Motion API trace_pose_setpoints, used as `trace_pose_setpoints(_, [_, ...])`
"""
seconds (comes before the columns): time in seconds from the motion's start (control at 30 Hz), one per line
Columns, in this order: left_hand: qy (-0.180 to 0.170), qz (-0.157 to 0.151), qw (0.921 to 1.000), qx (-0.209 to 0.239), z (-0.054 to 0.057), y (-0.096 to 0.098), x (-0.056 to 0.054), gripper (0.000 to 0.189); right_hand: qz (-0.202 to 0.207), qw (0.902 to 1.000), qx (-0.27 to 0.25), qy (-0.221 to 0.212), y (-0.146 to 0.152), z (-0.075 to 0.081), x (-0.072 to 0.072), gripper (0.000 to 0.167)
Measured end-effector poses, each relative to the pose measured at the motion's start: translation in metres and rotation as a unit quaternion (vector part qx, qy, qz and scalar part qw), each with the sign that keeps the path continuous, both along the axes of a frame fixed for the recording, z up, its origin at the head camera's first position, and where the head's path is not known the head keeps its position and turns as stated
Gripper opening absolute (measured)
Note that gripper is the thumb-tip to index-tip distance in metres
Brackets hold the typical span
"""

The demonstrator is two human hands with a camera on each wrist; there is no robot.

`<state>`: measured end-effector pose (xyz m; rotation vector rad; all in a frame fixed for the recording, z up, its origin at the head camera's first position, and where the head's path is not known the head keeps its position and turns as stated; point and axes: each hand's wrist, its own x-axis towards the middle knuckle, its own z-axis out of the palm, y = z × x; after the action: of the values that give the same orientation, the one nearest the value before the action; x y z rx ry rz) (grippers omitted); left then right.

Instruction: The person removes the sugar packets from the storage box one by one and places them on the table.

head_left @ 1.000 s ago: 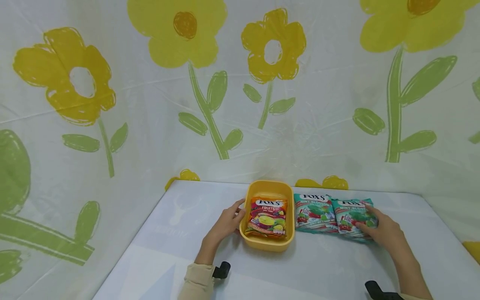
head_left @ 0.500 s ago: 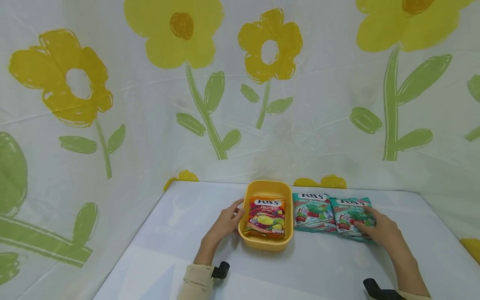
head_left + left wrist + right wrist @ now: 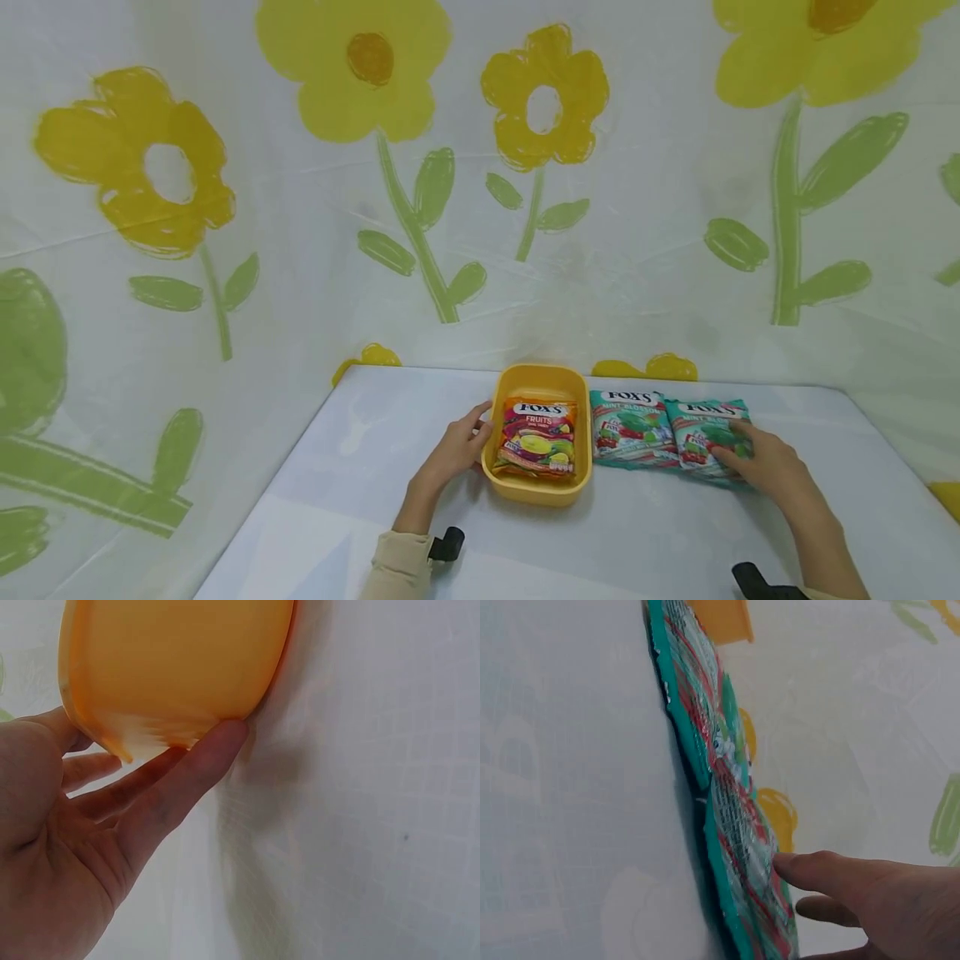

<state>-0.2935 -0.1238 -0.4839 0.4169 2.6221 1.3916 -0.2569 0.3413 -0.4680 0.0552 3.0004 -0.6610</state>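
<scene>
In the head view, my left hand (image 3: 459, 446) touches the outer left wall of a yellow plastic bin (image 3: 536, 496). The left wrist view shows extended fingers (image 3: 191, 769) against that wall. Inside the bin lies a red-orange bag of Fox's fruit candy (image 3: 537, 440), face up. To the right, my right hand (image 3: 776, 467) rests on the right edge of a teal bag of Fox's mint candy (image 3: 705, 437). Its thumb (image 3: 810, 868) touches the bag's surface in the right wrist view, and the other fingers are partly hidden. Another teal mint candy bag (image 3: 632, 427) lies between that one and the bin.
Everything lies near the back of a pale table (image 3: 600, 550). A white cloth with yellow flowers (image 3: 615, 308) hangs behind and at the left. Black wrist mounts (image 3: 447, 543) sit on both forearms.
</scene>
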Motion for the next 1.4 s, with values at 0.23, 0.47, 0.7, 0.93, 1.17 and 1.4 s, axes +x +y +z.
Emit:
trace_pose_setpoints(0.23, [-0.005, 0.005, 1.0000, -0.006, 0.004, 0.004, 0.001, 0.049, -0.006, 0.9999, 0.013, 0.000, -0.006, 0.000, 0.001, 0.083])
trace_pose_setpoints(0.47, [-0.011, 0.009, 0.9999, -0.007, 0.003, 0.003, 0.001, 0.050, -0.019, 0.9989, 0.025, 0.036, -0.028, 0.007, 0.004, 0.078])
trace_pose_setpoints(0.7, [-0.005, 0.007, 1.0000, 0.000, 0.003, 0.002, 0.001, 0.049, -0.003, 0.9958, 0.032, 0.086, -0.056, 0.008, 0.001, 0.065])
trace_pose_setpoints(0.93, [-0.009, 0.011, 0.9999, -0.001, 0.004, 0.002, 0.003, 0.050, 0.020, 0.9928, 0.044, 0.110, -0.086, 0.014, -0.002, 0.060])
trace_pose_setpoints(1.17, [-0.001, 0.008, 0.9999, 0.007, 0.005, 0.002, 0.004, 0.049, 0.030, 0.9936, 0.039, 0.102, -0.113, 0.028, -0.007, 0.060])
trace_pose_setpoints(1.4, [-0.002, 0.005, 1.0000, 0.000, 0.004, 0.001, 0.005, 0.049, 0.040, 0.9930, 0.033, 0.106, -0.136, 0.035, -0.011, 0.058])
